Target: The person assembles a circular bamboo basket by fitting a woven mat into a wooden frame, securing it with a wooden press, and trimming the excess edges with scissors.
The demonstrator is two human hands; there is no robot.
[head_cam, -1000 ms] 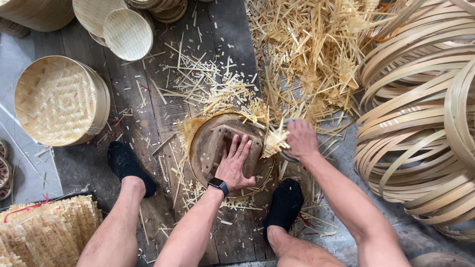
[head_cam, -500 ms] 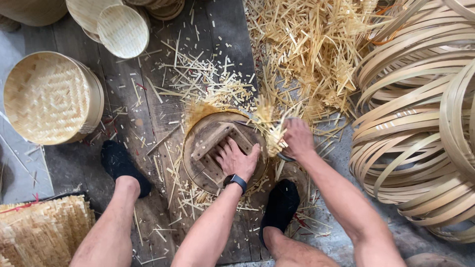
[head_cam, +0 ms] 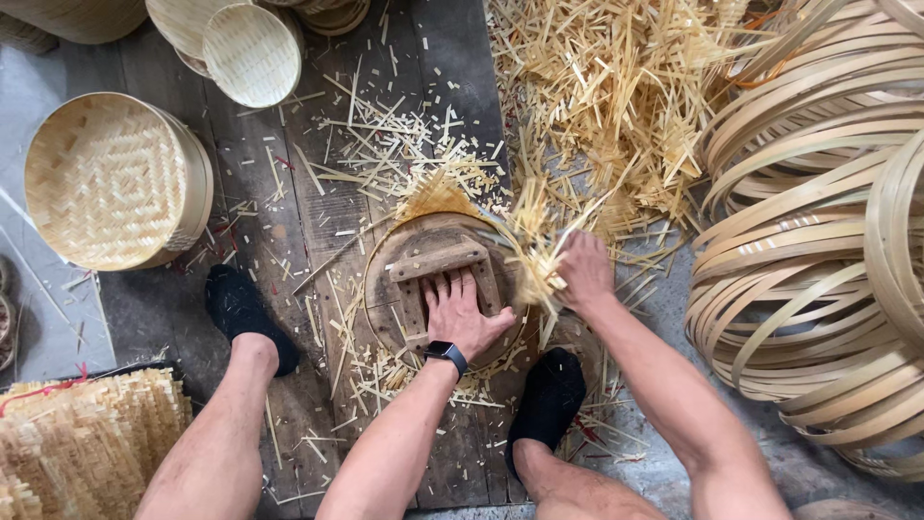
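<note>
Here, at the centre of the frame, I have my left hand pressed flat, fingers spread, on the round dark wooden block with its nailed cross-battens, which lies on the plank floor between my two feet in black socks. My right hand is clenched around something just right of the block, among the loose fringe of pale bamboo strips sticking out from under the block's edge; what it grips is hidden, so I cannot tell whether it is a tool or the strips themselves.

What worries me: the strip ends are stiff and splintery, and my bare fingers sit right beside them, so a slip of the right hand could drive a sliver into the skin. If my left hand eases its weight, I judge the block could shift on the woven work beneath and the edge would come out uneven. The litter of offcuts underfoot could also let a foot skid.

Compared with half a second ago, the block has turned: its battens now run more across the frame, and my left hand has moved from its lower right edge towards the middle. The round woven bamboo tray at the left and the stack of bent bamboo hoops at the right lie as they did.
</note>
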